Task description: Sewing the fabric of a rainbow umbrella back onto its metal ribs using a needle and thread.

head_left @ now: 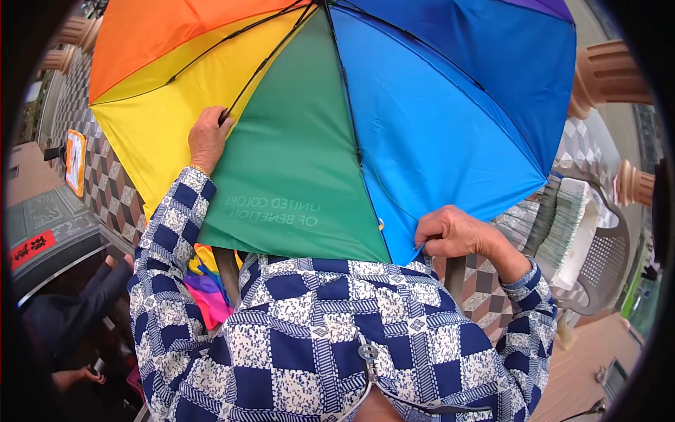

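Note:
An opened umbrella [295,155] with rainbow panels spreads before me, its underside and black ribs facing up. My left hand [207,141] is closed round a dark rib [242,95] where the yellow and green panels meet. Thumb and fingers of my right hand [450,232] pinch together at the edge of the light blue panel [429,133], with a small blue bit at the fingertips. From the rib between green and blue, a thin thread-like line curves toward this hand. A small pale tip [381,224] shows beside that rib.
Bright multicoloured cloth [207,288] hangs by my left side. Right of me, a grey plastic chair [598,260] holds a white box of greenish thin strips [562,225]. Another person's dark sleeve [77,306] is at lower left. Terracotta columns [612,74] stand on patterned tiles.

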Demonstrator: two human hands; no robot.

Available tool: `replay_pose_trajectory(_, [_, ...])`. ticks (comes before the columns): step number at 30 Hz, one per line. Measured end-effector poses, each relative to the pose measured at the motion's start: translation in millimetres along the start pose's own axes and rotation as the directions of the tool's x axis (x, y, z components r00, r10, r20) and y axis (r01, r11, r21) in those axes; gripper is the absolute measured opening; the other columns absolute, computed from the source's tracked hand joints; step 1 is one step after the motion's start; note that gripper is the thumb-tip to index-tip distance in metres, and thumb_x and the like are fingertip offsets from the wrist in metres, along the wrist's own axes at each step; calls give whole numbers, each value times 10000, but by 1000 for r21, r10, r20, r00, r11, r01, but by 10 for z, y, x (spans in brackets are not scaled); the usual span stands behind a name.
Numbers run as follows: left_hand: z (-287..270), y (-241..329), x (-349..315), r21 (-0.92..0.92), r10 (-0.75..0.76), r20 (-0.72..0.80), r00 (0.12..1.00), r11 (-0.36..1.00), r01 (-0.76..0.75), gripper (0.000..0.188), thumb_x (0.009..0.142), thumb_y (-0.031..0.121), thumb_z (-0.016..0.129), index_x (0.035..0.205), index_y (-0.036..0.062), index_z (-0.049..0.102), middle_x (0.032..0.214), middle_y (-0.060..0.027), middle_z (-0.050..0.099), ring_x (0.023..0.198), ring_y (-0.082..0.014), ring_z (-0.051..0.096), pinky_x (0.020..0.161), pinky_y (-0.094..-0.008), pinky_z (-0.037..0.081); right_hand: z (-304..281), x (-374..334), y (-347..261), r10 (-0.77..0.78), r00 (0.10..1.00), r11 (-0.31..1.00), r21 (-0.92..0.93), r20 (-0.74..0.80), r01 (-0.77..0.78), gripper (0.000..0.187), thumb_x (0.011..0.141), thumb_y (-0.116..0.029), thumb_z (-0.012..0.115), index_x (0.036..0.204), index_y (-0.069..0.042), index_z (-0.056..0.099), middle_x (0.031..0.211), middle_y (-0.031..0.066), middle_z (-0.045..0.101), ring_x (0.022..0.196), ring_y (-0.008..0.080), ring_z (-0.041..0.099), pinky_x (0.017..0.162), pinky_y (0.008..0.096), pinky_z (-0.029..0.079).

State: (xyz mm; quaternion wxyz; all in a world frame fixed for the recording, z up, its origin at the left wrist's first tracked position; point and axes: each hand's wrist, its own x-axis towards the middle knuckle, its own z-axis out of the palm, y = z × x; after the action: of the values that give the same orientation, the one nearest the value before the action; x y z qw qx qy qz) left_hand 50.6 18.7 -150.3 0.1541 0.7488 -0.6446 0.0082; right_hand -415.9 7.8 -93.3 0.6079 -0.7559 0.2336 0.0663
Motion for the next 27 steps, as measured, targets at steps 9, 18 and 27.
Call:
replay_pose_trajectory(9, [-121,607,306,-381,-148,-124,981,920,90,258,757,178,698,944,33,596,791,-72,606,712,-206,591,658,-316,488,-178,283,-508,108,970,994,10,218,-112,174,752,-116,605,900,-25,611,681,35,554,618,134,538,588,297,450])
replay_pose_trajectory(18, [301,912,340,-528,-283,-146,948,833,167,390,698,275,732,910,14,534,763,-104,615,691,-228,603,642,-334,485,-426,1428,-1166,-20,911,970,213,-412,117,150,832,-77,552,962,-50,621,755,-9,550,703,83,523,619,229,445])
replay_pose_trajectory(27, [308,803,318,-698,-368,55,928,651,299,281,714,225,701,840,23,550,695,-82,606,623,-229,597,570,-345,469,-501,2299,-657,-346,639,905,-424,-687,33,99,804,-44,584,856,-72,663,794,41,596,729,160,590,652,274,475])
